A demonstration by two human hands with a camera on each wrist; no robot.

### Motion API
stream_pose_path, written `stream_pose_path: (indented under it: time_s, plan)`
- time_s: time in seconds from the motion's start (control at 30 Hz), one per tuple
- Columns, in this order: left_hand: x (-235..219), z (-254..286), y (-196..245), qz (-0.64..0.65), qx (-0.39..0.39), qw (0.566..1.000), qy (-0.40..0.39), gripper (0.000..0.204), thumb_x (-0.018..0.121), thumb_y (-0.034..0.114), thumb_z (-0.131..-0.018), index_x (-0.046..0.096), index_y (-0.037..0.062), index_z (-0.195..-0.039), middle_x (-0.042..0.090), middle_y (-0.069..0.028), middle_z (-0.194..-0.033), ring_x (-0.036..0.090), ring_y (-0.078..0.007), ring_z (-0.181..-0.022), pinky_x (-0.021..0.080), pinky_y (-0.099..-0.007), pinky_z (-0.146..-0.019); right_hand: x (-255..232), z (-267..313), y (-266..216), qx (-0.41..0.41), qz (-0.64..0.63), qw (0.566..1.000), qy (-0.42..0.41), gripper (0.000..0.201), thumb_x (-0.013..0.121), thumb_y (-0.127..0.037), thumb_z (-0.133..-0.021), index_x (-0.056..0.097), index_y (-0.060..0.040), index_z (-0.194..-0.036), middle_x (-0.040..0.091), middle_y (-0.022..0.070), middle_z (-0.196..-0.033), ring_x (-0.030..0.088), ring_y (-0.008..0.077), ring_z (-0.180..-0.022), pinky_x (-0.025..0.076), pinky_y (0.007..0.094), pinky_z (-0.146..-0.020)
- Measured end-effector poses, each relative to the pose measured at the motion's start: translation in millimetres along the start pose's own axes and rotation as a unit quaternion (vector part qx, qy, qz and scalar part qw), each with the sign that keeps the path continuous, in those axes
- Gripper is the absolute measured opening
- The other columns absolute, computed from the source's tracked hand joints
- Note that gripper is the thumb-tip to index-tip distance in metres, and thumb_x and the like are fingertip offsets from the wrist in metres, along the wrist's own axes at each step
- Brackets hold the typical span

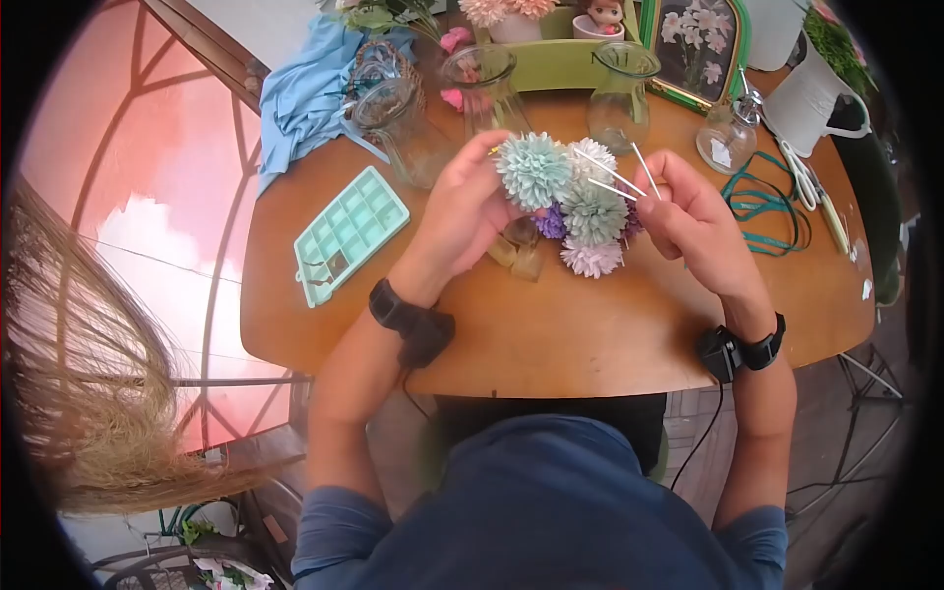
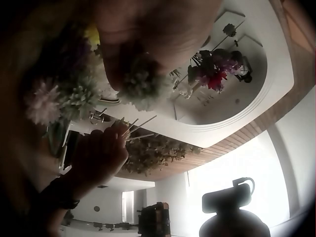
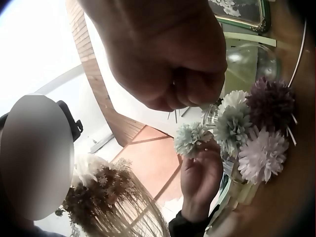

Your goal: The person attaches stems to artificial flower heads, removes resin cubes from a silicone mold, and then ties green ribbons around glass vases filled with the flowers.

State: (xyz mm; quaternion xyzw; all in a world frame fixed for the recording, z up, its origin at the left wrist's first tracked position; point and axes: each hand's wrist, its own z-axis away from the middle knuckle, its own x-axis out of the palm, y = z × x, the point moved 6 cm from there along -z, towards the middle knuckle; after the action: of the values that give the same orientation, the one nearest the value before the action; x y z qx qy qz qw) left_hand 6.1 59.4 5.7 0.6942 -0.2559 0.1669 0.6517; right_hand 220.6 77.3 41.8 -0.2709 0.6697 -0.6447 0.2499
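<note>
While your left hand (image 1: 460, 211) pinches the mint flower (image 1: 534, 170) upper centre, your right hand (image 1: 696, 214) grips white sticks (image 1: 610, 171)! Seemingly arranging; next needs careful alignment.

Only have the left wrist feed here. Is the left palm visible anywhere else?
Observer: Yes, in the right wrist view: the left hand shows its palm there, a mint flower at its fingertips.
Operator: What's on the table to the person's left?
Observer: Head view shows a pale green compartment tray.
Operator: And to the right?
Observer: Scissors with white handles, lying beside a teal ribbon.
</note>
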Motion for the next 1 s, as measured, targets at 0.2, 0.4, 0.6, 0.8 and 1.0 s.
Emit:
stream_pose_path:
  time_s: [0.2,0.4,0.6,0.8,1.0]
  plan:
    - [1.6,0.2,-5.7,0.036,-0.041,0.995,-0.087,0.026,0.041,0.01,-0.103,0.051,0.006,-0.126,0.061,-0.0105,-0.123,0.063,-0.022,-0.106,0.056,-0.0389,-0.084,15.0,-1.1,8.4,-0.005,-0.027,1.0,-0.015,0.011,0.053,-0.016,-0.101,0.052,-0.0096,-0.11,0.036,-0.0104,-0.067,0.028,-0.0008,-0.054,0.021,0.0181,-0.047]
    - [15.2,1.2,-1.3,0.133,-0.09,0.984,-0.083,0.029,0.046,0.012,-0.101,0.049,0.0007,-0.127,0.06,-0.0124,-0.122,0.063,-0.0227,-0.106,0.057,-0.0389,-0.083,19.9,-2.9,15.6,0.003,-0.022,1.0,-0.017,0.012,0.052,-0.021,-0.103,0.054,-0.01,-0.107,0.037,-0.0099,-0.067,0.028,-0.0002,-0.054,0.022,0.0186,-0.047]
    - [11.0,4.5,-5.5,-0.042,-0.055,0.997,-0.034,0.037,0.048,0.013,-0.101,0.042,-0.0002,-0.134,0.061,-0.014,-0.119,0.065,-0.0233,-0.101,0.059,-0.0372,-0.081,19.4,-3.6,19.8,0.007,-0.018,1.0,-0.006,0.014,0.051,-0.024,-0.104,0.053,-0.0102,-0.104,0.037,-0.0093,-0.066,0.028,0.0006,-0.053,0.022,0.0192,-0.047]
    - [4.8,1.1,-7.6,0.062,-0.068,0.991,-0.101,0.036,0.047,0.014,-0.102,0.042,0.0014,-0.135,0.061,-0.0134,-0.117,0.066,-0.0239,-0.096,0.059,-0.0349,-0.076,18.3,-3.2,21.0,0.021,-0.028,0.999,-0.011,0.014,0.052,-0.024,-0.103,0.054,-0.0097,-0.103,0.036,-0.0096,-0.063,0.028,0.0006,-0.051,0.021,0.0196,-0.046]
    - [5.3,2.4,-6.4,0.016,-0.073,0.995,-0.062,0.039,0.051,0.009,-0.099,0.041,0.0034,-0.137,0.061,-0.0117,-0.117,0.066,-0.0226,-0.097,0.059,-0.0366,-0.078,19.0,-3.0,22.4,0.028,-0.035,0.999,-0.021,0.016,0.053,-0.024,-0.103,0.055,-0.0089,-0.1,0.036,-0.0099,-0.063,0.028,0.0006,-0.051,0.021,0.0196,-0.045]
